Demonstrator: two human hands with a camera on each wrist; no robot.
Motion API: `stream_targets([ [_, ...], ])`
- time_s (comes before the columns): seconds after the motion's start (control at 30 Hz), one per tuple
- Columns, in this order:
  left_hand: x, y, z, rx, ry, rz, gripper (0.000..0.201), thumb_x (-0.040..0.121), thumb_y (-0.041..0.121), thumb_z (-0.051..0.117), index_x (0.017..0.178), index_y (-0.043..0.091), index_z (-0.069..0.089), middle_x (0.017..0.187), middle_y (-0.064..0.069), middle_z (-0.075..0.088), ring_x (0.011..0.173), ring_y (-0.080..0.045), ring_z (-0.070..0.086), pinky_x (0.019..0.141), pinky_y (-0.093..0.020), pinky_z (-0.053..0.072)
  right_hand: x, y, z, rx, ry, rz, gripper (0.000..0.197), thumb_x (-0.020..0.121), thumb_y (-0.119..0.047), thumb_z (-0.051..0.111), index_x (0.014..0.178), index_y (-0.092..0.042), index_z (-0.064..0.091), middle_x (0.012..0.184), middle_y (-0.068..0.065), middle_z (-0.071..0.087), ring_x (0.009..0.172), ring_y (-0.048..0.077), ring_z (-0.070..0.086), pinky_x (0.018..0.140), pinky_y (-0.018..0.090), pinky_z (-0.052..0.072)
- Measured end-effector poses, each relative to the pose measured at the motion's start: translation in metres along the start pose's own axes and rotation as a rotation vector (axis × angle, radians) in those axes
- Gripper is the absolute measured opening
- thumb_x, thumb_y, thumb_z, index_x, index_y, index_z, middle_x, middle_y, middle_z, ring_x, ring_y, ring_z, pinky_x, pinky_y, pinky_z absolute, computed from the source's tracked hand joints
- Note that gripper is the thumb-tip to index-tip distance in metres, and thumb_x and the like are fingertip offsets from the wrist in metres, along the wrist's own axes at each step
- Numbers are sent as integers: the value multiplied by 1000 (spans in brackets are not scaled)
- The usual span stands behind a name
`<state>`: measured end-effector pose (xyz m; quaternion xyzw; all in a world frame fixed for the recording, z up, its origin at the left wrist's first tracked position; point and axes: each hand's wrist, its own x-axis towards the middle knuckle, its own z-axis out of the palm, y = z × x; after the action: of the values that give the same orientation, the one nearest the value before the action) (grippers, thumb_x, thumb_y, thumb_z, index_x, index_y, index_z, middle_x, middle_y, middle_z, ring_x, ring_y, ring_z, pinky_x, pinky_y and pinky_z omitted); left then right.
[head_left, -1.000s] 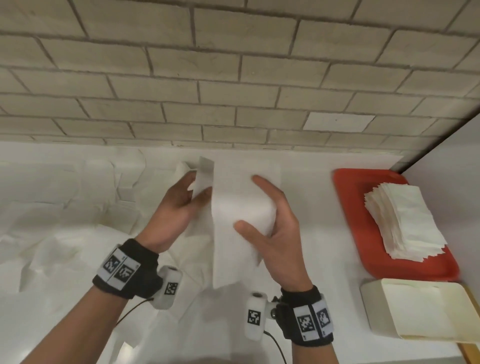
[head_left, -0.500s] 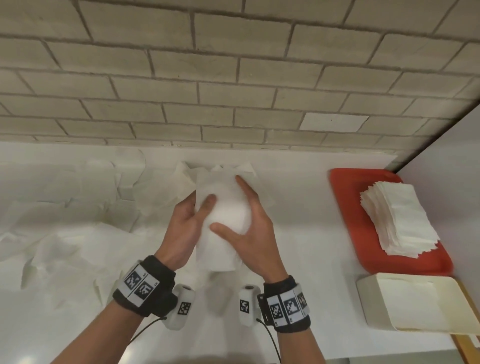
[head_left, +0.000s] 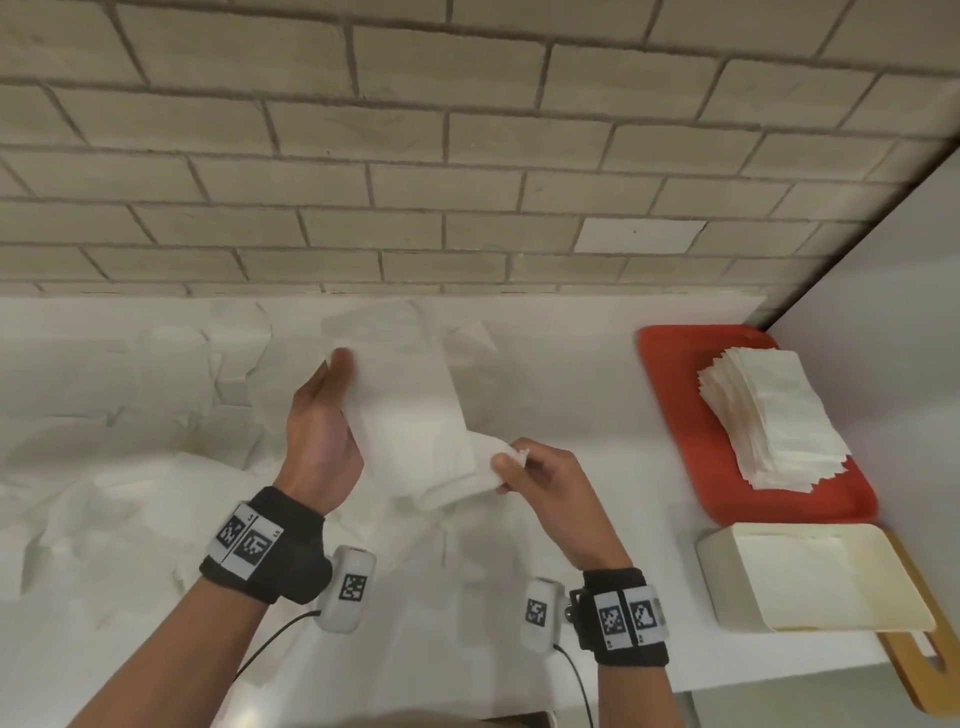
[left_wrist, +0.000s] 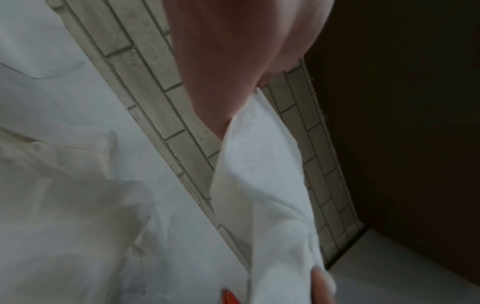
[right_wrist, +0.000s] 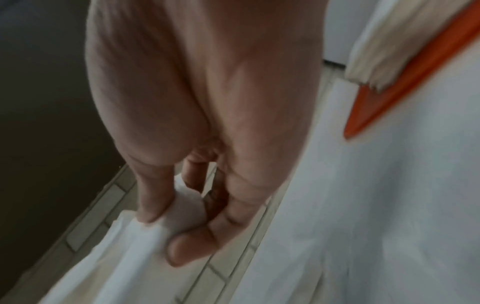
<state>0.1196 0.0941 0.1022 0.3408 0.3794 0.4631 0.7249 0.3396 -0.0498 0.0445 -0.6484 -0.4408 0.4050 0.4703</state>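
Note:
A white paper napkin (head_left: 415, 415) is held slanted above the white counter (head_left: 571, 364), in the middle of the head view. My left hand (head_left: 340, 374) grips its upper left edge, with the fingers hidden behind the sheet. My right hand (head_left: 511, 460) pinches the crumpled lower right corner between thumb and forefinger. The right wrist view shows that pinch (right_wrist: 166, 226) on the napkin (right_wrist: 124, 257). In the left wrist view the napkin (left_wrist: 259, 185) hangs down from under my left palm (left_wrist: 221, 61).
A red tray (head_left: 670, 364) at the right carries a stack of folded napkins (head_left: 769, 415). In front of it lies a cream box (head_left: 810, 577) on a wooden board (head_left: 914, 670). Loose crumpled white sheets (head_left: 104, 467) cover the counter's left. A brick wall (head_left: 467, 156) stands behind.
My hands, which held the napkin close together, have drawn apart. The right hand slid down and right to the lower corner, and the sheet now slants between them.

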Motion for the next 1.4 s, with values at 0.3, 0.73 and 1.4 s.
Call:
stream_targets([
  [0.3,-7,-51,-14,235,-33,-119,29,114,22,50,134,13,69,131,-4,76,125,-21,71,119,-46,45,15,-78,-50,-365,343,-238,10,102,-37,73,96,-29,73,78,-13,72,69,12,66,63,36,50],
  [0.73,-18,-118,39,20,-92,-373,96,80,61,86,159,22,46,153,-4,62,140,-26,60,124,-53,38,-44,-69,-10,-3,628,-180,28,100,-5,72,118,-26,79,124,-17,76,125,6,68,112,42,52],
  [1.4,-105,-178,161,100,-244,-230,34,113,16,51,145,15,59,140,-11,70,132,-34,66,116,-60,47,-146,13,-74,-48,744,112,76,84,-47,91,140,-37,40,139,-10,48,127,7,55,102,24,49],
])
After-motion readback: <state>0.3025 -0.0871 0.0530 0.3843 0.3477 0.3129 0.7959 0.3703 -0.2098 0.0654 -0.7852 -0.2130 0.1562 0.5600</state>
